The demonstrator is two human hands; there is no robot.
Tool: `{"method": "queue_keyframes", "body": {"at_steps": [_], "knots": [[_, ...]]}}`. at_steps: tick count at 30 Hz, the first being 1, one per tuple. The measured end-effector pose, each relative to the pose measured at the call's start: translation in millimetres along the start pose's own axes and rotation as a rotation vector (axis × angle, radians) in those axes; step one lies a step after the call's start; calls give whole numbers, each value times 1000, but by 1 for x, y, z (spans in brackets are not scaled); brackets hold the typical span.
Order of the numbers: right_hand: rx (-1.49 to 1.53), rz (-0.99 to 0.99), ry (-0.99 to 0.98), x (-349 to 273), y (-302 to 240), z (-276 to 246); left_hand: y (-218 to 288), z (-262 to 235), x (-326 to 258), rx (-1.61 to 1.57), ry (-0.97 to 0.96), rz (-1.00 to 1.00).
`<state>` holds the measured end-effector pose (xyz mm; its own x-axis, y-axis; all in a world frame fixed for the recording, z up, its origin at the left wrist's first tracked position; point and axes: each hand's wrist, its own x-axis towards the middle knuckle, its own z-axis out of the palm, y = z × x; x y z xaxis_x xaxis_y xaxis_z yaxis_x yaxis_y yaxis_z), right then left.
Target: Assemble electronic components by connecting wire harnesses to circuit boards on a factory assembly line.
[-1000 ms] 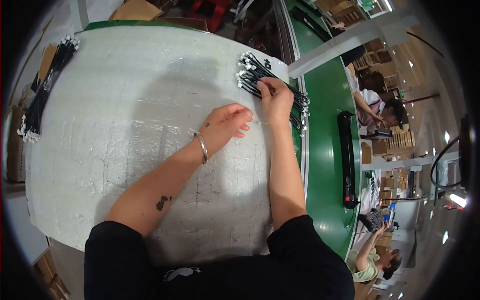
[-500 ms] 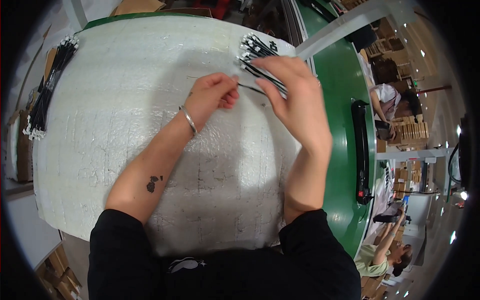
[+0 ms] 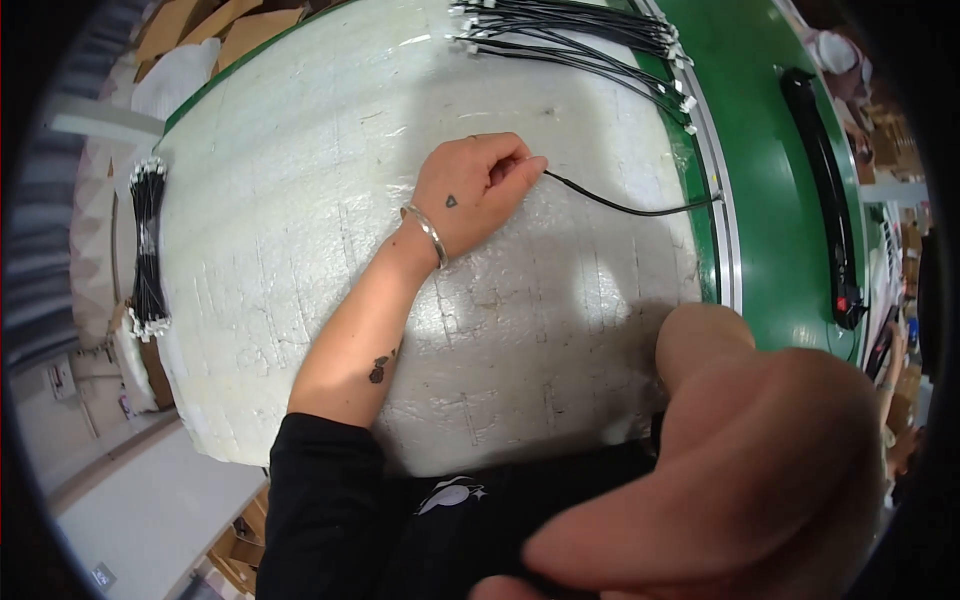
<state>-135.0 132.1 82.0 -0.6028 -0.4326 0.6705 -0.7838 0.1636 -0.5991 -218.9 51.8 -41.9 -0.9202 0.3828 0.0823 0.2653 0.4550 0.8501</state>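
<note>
My left hand (image 3: 475, 185), with a silver bangle at its wrist, is closed over the padded white surface. Thumb and fingertips pinch one end of a thin black cable (image 3: 630, 210). From there the cable sags to the right, its far end lying at the metal rail. My right hand (image 3: 730, 480) looms large and blurred at the lower right, lifted close to the camera and away from the cable. Its fingers are partly cut off by the lower edge, so whether it holds anything is hidden. Beyond my left hand lies a loose pile of black cables (image 3: 570, 30) with white connectors.
A tied bundle of black cables (image 3: 149, 250) lies along the left edge of the padded surface (image 3: 290, 220). To the right, past the metal rail (image 3: 735, 260), a long black object (image 3: 825, 190) lies on a green surface (image 3: 765, 170). Cardboard (image 3: 250, 45) is at the far left.
My right hand has come back from the cable pile and up toward the camera. My left hand still pinches the cable, which now shows along more of its length. The whole view has shifted.
</note>
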Motion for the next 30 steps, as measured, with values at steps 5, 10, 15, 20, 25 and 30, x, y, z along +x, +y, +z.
{"method": "queue_keyframes", "body": {"at_steps": [5, 10, 15, 20, 25, 30], "knots": [[55, -186, -170, -3, 0, -9, -12, -2, 0, -322, 73, -77], [-168, -334, -504, 1, 32, 0, -3, -28, -2, -662, 129, -233], [-540, -179, -147, 28, 106, -21, -33, -24, -1, -885, 430, 24], [-606, 204, -432, 29, 137, -32, -22, -38, 5, -1176, 260, -272], [-632, 172, -375, 30, 154, -30, -30, -57, 17, -891, 316, -267], [-775, 221, -399, 31, 169, -33, -56, -121, 10, -94, 625, -130]]}}
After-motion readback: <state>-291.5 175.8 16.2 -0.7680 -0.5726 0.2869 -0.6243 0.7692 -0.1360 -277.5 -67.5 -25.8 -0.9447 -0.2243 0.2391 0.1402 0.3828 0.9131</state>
